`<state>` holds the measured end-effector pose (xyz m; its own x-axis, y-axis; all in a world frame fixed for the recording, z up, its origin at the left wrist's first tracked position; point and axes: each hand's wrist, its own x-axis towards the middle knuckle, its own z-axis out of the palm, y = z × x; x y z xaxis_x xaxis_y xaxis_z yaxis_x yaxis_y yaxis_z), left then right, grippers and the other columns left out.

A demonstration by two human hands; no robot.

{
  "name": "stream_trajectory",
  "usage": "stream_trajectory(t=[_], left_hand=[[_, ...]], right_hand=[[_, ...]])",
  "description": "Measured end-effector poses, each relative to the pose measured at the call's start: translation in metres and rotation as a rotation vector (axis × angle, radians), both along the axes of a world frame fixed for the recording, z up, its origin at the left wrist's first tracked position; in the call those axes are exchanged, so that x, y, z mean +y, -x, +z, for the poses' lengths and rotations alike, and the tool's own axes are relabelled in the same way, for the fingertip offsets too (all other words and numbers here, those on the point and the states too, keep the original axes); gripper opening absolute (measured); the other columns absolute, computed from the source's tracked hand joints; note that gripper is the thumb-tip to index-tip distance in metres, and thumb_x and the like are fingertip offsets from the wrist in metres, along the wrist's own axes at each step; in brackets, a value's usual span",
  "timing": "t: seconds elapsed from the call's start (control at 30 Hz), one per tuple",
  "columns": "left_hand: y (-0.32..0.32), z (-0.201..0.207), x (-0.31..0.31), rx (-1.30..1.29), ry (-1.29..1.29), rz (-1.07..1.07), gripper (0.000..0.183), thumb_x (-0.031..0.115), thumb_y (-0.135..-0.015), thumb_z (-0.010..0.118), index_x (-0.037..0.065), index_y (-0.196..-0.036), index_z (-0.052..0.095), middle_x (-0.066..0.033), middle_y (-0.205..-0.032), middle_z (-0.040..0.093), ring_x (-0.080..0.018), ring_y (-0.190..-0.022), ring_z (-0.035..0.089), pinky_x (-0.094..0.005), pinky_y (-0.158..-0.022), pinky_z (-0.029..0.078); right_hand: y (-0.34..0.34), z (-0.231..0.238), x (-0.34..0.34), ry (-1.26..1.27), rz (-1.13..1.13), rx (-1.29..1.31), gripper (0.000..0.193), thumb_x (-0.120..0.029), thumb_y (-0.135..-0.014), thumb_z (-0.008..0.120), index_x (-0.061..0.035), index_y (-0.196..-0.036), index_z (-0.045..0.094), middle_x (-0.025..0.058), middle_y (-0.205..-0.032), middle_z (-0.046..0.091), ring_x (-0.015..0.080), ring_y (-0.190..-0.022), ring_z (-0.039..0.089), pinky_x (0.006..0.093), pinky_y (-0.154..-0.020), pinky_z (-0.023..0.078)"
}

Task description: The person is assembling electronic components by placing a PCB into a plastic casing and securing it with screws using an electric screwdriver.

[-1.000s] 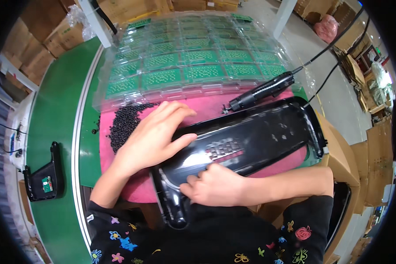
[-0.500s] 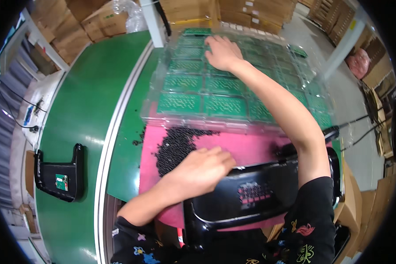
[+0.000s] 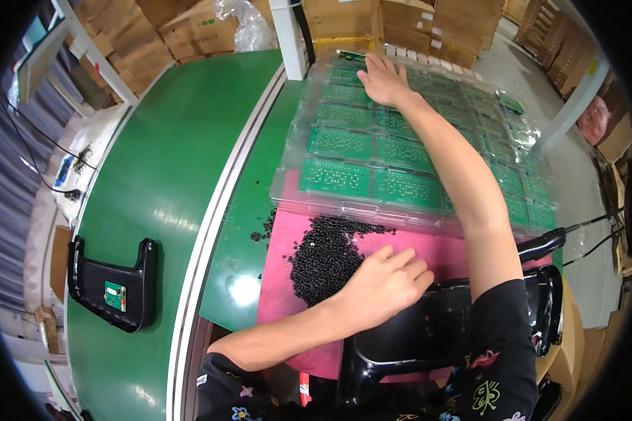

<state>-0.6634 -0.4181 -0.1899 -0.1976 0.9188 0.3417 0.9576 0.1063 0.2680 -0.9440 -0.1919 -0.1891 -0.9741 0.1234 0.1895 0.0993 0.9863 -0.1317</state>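
Note:
My right hand (image 3: 386, 78) reaches to the far end of a clear plastic tray (image 3: 372, 208), its fingers spread, just beside a green circuit board (image 3: 352, 55) at the far left corner. Rows of green circuit boards (image 3: 335, 177) lie in the tray's compartments. My left hand (image 3: 387, 284) is closed with bent fingers at the far edge of a glossy black plastic housing (image 3: 400, 344); its fingertips are hidden. Left of that hand, small black parts (image 3: 326, 263) lie heaped on a pink mat (image 3: 281, 281). My right sleeve covers part of the housing.
On the green bench (image 3: 182, 147) to the left lies another black housing (image 3: 112, 270) with a small circuit board on it. A metal rail (image 3: 221, 193) runs between the bench surfaces. A white post (image 3: 288, 42) stands behind, before stacked cartons (image 3: 344, 21). A black-handled tool (image 3: 541, 245) with a cable lies right.
The view has swung left, so everything sits farther right. My right hand stays by the far corner board, fingers more spread. The pink grid of openings in the housing no longer shows.

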Motion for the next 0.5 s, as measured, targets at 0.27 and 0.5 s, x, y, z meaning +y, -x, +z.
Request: stream_trajectory(t=[0.27, 0.5], left_hand=[[0.005, 0.013, 0.0, 0.039, -0.192, 0.175, 0.05, 0.025, -0.069, 0.082, 0.009, -0.114, 0.065, -0.0059, -0.109, 0.061, -0.0265, -0.11, 0.054, -0.0402, -0.089, 0.044], [0.011, 0.034, 0.001, 0.206, -0.517, 0.407, 0.085, 0.017, -0.06, 0.087, 0.012, -0.139, 0.055, -0.0113, -0.143, 0.047, -0.0336, -0.127, 0.045, -0.0462, -0.103, 0.038]], right_hand=[[-0.151, 0.05, 0.017, 0.199, 0.485, 0.631, 0.038, 0.0, -0.089, 0.061, -0.0018, -0.127, 0.06, 0.0152, -0.131, 0.06, 0.0322, -0.126, 0.055, 0.042, -0.108, 0.041], [-0.311, 0.085, -0.004, 0.468, 0.422, 0.622, 0.02, 0.008, -0.086, 0.06, 0.0004, -0.101, 0.07, 0.013, -0.103, 0.071, 0.0292, -0.095, 0.07, 0.0333, -0.085, 0.055]])
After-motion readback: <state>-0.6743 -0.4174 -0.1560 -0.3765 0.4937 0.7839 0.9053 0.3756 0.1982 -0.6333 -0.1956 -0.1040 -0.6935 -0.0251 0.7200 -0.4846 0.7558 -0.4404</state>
